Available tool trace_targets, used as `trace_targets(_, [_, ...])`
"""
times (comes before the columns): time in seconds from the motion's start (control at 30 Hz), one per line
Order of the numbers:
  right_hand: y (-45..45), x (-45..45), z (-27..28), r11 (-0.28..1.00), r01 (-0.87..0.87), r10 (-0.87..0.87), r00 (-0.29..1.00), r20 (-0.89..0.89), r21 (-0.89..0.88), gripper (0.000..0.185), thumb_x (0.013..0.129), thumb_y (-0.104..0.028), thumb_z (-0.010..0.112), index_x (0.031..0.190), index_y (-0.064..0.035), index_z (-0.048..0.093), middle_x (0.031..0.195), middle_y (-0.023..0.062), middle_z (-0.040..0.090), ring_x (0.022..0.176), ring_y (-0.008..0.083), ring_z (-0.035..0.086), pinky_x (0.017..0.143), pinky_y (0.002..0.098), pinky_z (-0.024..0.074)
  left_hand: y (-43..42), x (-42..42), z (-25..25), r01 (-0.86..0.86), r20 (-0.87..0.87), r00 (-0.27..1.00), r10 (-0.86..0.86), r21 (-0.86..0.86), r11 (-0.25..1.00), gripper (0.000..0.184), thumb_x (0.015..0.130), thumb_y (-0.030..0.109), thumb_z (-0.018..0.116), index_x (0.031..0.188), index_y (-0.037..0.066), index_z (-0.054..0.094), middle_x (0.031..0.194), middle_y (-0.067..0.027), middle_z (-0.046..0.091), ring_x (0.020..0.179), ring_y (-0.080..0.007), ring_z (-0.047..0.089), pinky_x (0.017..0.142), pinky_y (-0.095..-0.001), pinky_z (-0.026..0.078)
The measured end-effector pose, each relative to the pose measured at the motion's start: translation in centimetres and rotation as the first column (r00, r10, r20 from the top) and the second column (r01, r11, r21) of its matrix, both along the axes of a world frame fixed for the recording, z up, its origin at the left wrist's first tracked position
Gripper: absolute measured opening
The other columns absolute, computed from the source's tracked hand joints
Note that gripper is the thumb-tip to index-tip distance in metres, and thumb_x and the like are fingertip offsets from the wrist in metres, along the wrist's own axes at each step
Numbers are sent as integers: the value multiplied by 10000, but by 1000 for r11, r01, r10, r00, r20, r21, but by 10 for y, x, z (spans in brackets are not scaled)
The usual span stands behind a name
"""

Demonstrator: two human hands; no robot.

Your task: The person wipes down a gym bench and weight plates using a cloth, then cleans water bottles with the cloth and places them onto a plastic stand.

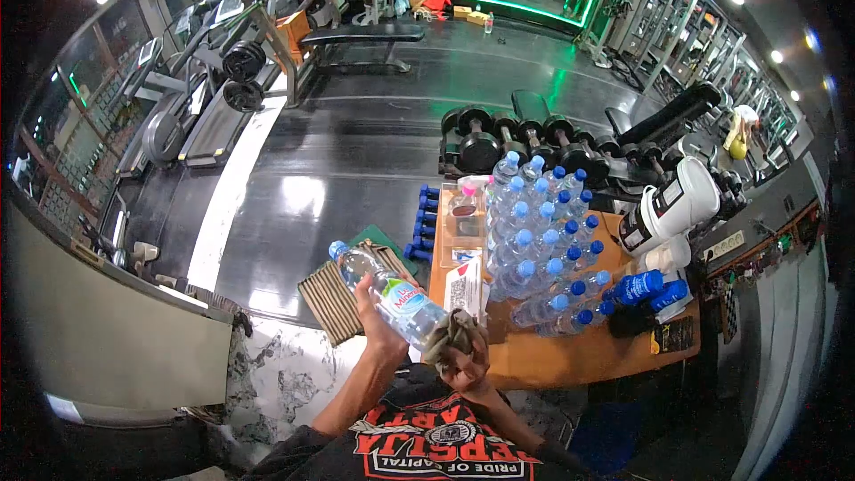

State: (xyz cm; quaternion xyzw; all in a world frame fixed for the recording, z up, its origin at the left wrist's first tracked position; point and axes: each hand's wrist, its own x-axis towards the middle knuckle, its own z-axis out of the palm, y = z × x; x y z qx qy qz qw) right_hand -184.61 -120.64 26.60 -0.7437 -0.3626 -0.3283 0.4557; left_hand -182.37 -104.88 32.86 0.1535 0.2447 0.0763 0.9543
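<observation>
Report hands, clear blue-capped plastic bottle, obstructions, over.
Left hand gripping clear blue-capped plastic bottle, tilted. Right hand holding crumpled olive cloth at its base. Nothing visibly blocking either hand.

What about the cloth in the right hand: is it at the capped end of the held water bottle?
No, the cloth in the right hand is at the base of the water bottle, opposite its light-blue cap.

Gym, dumbbells [479,153], padded bench [363,34], (seemingly) treadmills [223,129]
</observation>
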Motion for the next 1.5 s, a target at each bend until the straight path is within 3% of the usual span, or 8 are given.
trace_targets(0.33, [-10,11,13,952,217,-91,875,-476,217,326,842,-181,590,1124,-21,556,1214,239,521,1106,438,519,922,458,430,-3,2,7,26,14,1000,-25,-53,998,559,821,525,509,970,-14,529,788,-122,569,688,-253,593,639,-365,519])
trace_targets(0.6, [-2,3,11,1000,-13,13,1000,-4,-19,296,805,-205,617,1092,-134,629,1272,180,476,1147,392,470,936,482,400,-4,4,-2,-50,-74,996,43,-90,995,559,810,523,528,937,-22,525,793,-145,577,719,-267,591,661,-369,514])
trace_targets(0.8, [-6,11,10,946,245,-85,820,-565,213,259,881,-206,557,1071,-37,604,1157,201,562,1081,356,549,901,456,431,-3,-5,9,-35,-33,999,35,5,999,555,809,517,524,911,-28,521,790,-170,578,718,-288,599,686,-388,521])
trace_targets(1.1, [0,2,33,1000,17,-16,999,33,-21,272,765,-139,625,1032,-172,660,1207,163,537,1046,374,545,909,454,422,-6,-2,-5,-23,-72,997,29,82,996,540,820,513,503,940,-14,522,788,-142,571,709,-283,606,685,-404,525])
trace_targets(1.3, [-9,4,26,941,229,-23,781,-625,251,217,890,-191,513,1022,-49,610,1139,214,562,1026,443,546,886,506,428,0,-7,-8,-52,-40,998,53,23,998,509,821,505,501,924,6,519,769,-142,581,704,-273,604,672,-396,524])
trace_targets(1.4, [-1,-3,28,895,244,-125,941,-314,374,288,921,-291,504,1014,-38,607,1129,196,572,1036,416,549,893,508,427,-5,-2,-5,-86,-74,993,88,37,996,468,828,489,505,917,29,519,769,-133,576,708,-264,596,676,-400,520])
trace_targets(1.47, [1,-2,40,929,-158,195,977,-81,336,270,882,-318,565,1070,-136,629,1131,175,566,1067,369,529,913,492,422,-7,2,-10,-116,-94,989,118,22,993,463,824,483,514,908,28,517,765,-130,574,704,-258,594,680,-396,519])
trace_targets(1.5, [0,-3,39,993,-82,84,996,-23,83,255,851,-289,600,1077,-175,633,1148,166,561,1063,366,532,916,482,423,-6,2,-9,-105,-95,990,106,23,994,463,824,483,514,908,28,517,765,-130,574,704,-258,594,680,-396,519])
